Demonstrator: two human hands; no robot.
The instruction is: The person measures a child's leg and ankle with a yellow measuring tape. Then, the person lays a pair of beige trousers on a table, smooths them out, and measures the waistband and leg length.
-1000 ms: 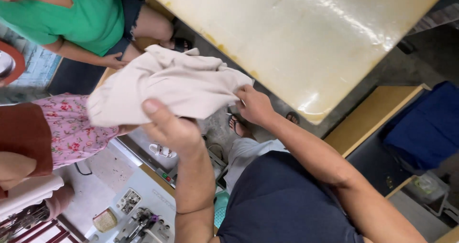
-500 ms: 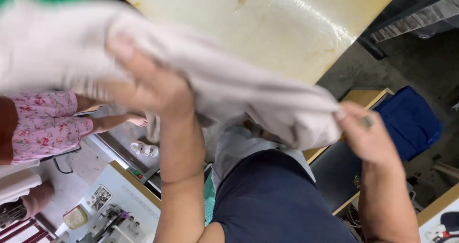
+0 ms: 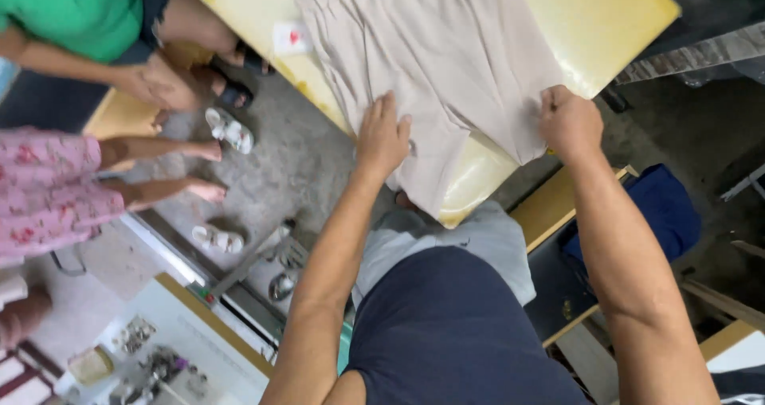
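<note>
On the yellow table (image 3: 613, 23), w/ one corner of it pointing toward the person, lies a beige cloth (image 3: 446, 54), prob. a pair of shorts: gathered waistband at the far end from the person, leg ends at the near corner, one hanging a bit over the table's edge. Left hand (image 3: 383, 134) rests flat on the cloth near the table's near-left edge, fingers spread, pressing, not gripping. Right hand (image 3: 569, 121) is closed in a loose fist on the cloth's hem at the near-right edge; can't tell if it pinches fabric or only pushes down. Hands are well apart, one per leg.

Handling, as a guess: light, soft, limp, no stiffness, so it sags and wrinkles when lifted. Table top looks glossy, so cloth prob. slides easily under a flat palm. Not fragile. Best holds: waistband corners or leg hems, pinched w/ thumb + fingers; grabbing mid-panel just bunches it.

Left of the table, on the concrete floor, other people's legs and sandals (image 3: 227, 128); a blue cloth (image 3: 653, 210) sits on a bench right of the table's near corner.
</note>
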